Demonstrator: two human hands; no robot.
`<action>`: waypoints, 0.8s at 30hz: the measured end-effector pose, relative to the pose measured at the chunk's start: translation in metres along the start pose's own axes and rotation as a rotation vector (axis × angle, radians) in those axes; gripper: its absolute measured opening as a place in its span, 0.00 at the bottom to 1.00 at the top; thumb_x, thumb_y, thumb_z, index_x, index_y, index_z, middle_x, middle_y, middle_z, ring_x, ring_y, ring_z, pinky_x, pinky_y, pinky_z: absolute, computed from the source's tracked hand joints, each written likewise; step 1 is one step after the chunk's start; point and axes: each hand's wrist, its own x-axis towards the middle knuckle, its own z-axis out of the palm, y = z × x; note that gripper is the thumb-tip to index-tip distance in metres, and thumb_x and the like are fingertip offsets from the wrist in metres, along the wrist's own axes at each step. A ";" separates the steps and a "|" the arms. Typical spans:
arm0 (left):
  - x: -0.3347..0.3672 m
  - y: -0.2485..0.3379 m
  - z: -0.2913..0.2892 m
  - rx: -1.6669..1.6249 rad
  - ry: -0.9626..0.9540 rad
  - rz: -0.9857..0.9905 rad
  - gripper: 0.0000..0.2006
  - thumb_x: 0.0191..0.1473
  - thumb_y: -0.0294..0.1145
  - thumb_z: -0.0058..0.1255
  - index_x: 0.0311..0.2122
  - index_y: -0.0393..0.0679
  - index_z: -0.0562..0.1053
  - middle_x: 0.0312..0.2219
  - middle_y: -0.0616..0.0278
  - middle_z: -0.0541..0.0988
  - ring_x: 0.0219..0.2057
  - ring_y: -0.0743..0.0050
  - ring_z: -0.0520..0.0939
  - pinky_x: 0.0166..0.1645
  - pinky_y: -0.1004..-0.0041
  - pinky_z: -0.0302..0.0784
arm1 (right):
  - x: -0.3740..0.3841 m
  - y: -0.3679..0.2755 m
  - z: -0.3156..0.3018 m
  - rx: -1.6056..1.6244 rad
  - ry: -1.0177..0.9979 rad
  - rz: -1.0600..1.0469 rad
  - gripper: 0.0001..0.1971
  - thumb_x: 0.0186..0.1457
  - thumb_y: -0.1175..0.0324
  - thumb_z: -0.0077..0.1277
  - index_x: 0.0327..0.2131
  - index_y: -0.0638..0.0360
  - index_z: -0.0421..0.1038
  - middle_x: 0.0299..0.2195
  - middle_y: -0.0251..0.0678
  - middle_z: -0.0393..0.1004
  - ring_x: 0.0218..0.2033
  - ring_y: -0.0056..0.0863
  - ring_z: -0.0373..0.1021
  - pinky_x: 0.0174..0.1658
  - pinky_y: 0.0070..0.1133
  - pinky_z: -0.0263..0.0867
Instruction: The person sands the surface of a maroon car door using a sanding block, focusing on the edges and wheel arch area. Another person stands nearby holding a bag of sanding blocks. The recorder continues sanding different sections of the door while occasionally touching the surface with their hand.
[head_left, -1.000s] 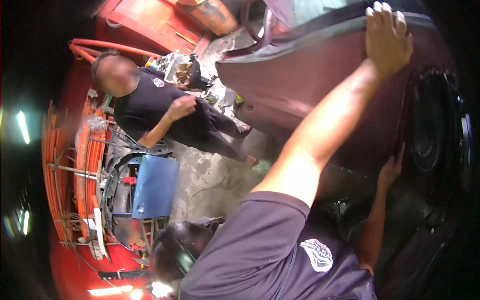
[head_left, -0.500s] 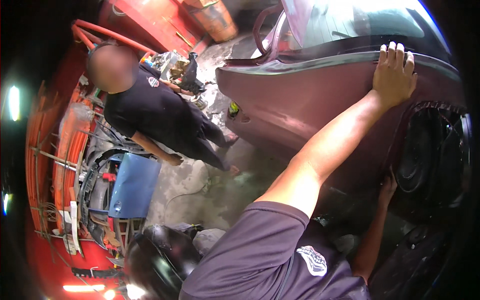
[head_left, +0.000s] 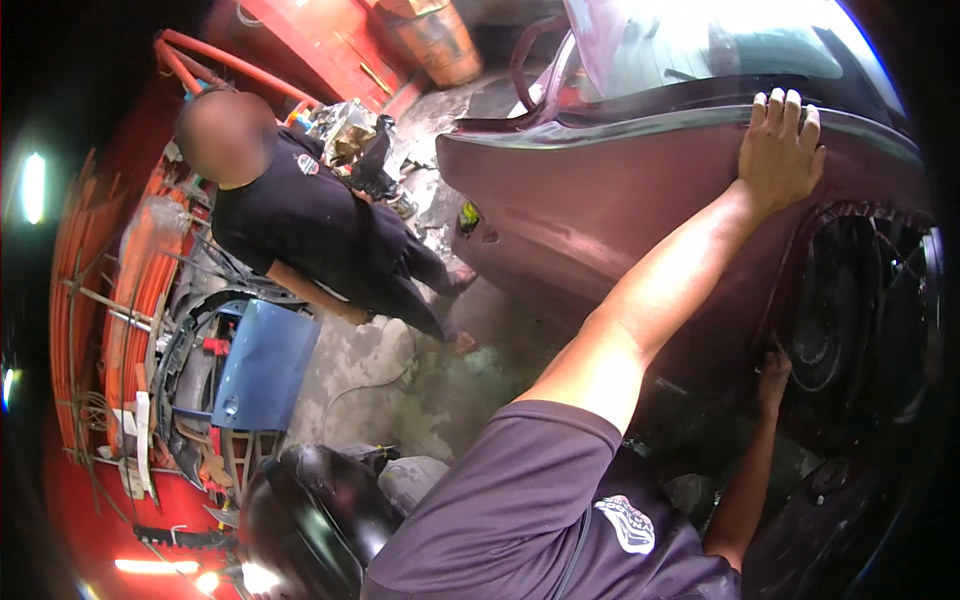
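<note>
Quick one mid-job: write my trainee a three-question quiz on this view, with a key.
1. True or false: the left hand is curled into a fist.
2. What colour is the loose car door? A) green B) blue C) yellow
3. Short answer: which hand is beside the lower end of the wheel arch?

Key:
1. False; its fingers are extended over the upper edge of the maroon car panel.
2. B
3. The right hand.
</note>
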 end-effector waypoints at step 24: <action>0.017 -0.008 0.013 0.025 0.030 -0.012 0.28 0.52 0.46 0.56 0.52 0.33 0.73 0.50 0.38 0.73 0.54 0.39 0.71 0.60 0.44 0.64 | 0.037 0.035 -0.002 -0.063 0.081 -0.144 0.26 0.60 0.77 0.40 0.62 0.66 0.69 0.28 0.27 0.65 0.25 0.18 0.58 0.29 0.21 0.58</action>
